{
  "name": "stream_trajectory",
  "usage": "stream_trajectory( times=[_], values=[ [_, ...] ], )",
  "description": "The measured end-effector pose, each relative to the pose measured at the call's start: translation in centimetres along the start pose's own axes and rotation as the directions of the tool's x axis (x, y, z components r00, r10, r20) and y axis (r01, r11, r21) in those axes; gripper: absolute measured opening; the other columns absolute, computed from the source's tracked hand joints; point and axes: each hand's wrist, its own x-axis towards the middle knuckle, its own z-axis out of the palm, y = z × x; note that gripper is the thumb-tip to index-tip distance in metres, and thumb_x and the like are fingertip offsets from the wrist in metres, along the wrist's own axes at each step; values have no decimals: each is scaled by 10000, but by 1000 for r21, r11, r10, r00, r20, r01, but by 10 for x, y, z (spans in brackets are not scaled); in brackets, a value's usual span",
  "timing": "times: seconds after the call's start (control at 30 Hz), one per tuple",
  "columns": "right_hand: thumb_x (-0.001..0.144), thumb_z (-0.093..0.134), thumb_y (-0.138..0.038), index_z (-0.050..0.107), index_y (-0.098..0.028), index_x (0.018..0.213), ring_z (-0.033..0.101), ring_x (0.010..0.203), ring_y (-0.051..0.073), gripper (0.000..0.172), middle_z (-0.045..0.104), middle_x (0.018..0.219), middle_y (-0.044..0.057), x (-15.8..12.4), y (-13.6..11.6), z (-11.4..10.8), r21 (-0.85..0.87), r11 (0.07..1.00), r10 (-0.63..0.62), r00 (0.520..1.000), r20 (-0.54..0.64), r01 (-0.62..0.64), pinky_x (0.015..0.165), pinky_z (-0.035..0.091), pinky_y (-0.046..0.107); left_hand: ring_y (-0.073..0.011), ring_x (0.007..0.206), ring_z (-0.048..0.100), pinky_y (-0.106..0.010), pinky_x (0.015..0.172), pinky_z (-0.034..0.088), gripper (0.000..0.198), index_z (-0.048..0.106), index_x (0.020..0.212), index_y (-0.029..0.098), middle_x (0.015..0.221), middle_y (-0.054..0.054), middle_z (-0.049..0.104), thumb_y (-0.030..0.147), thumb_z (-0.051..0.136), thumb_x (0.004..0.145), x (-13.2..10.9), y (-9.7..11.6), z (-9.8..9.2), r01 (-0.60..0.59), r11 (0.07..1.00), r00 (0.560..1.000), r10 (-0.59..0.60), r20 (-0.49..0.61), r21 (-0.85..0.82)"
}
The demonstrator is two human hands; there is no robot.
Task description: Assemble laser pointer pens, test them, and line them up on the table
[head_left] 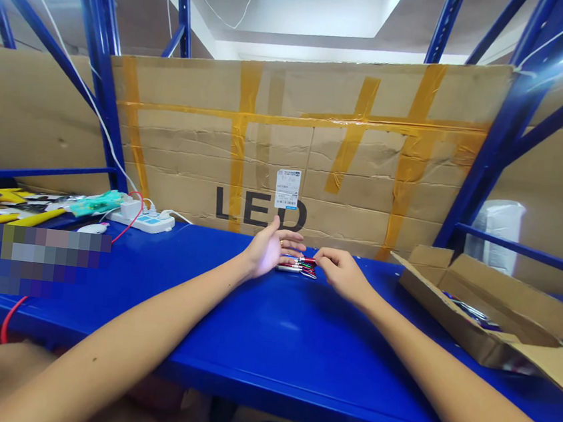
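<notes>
Several pens [296,268], some silver and some red, lie in a small heap on the blue shelf top, between my two hands. My left hand [271,249] is open beside the heap, thumb up and fingers stretched to the right above the pens. From the right, my right hand [338,269] reaches in with its fingertips closed on the end of a red pen [308,261]. That pen lies along the top of the heap. My left fingers partly cover the pens' left ends.
An open cardboard box [456,317] with several pens [474,313] inside stands at the right. A white power strip [149,221] and yellow-handled items [34,218] are at the left. A large cardboard sheet [187,154] closes off the back, between blue posts [489,152].
</notes>
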Motion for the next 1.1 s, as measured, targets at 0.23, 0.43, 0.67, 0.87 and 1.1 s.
stream_trajectory(
  times=[0.23,0.43,0.67,0.87,1.1],
  values=[
    [753,403,-317,500,-184,563,411,567,139,252,453,545,-10,3,4,-2,-62,998,-4,999,-44,1,556,298,273,-239,842,642,-343,709,494,695,633,955,123,944,-164,676,731,310,855,-1,1,2,-5,999,1000,5,14,-38],
    [763,409,-344,508,-180,587,420,584,140,260,466,564,-8,3,4,-2,-64,998,-6,999,-53,3,566,311,271,-235,825,636,-333,700,488,685,630,953,121,923,-159,669,713,295,870,-1,2,2,12,999,1000,-11,17,-50],
    [773,413,-355,530,-180,613,442,591,145,265,499,576,-4,2,2,-1,-60,998,-12,1000,-18,11,570,326,273,-243,805,640,-329,670,482,714,628,978,96,930,-183,668,690,241,895,1,2,1,19,998,1000,-19,12,-59],
    [775,417,-335,550,-175,625,459,601,150,256,525,594,2,2,1,0,-62,998,-17,1000,-4,17,584,340,279,-224,774,623,-325,684,477,719,639,958,88,901,-175,662,702,273,884,1,0,0,21,999,1000,-21,6,-37],
    [775,426,-305,568,-173,612,472,606,150,253,547,595,6,1,-1,0,-67,997,-37,999,-17,35,585,344,276,-222,783,619,-326,692,474,715,642,958,93,902,-174,661,710,291,876,2,-1,0,22,999,999,-21,29,-30]
  ],
)
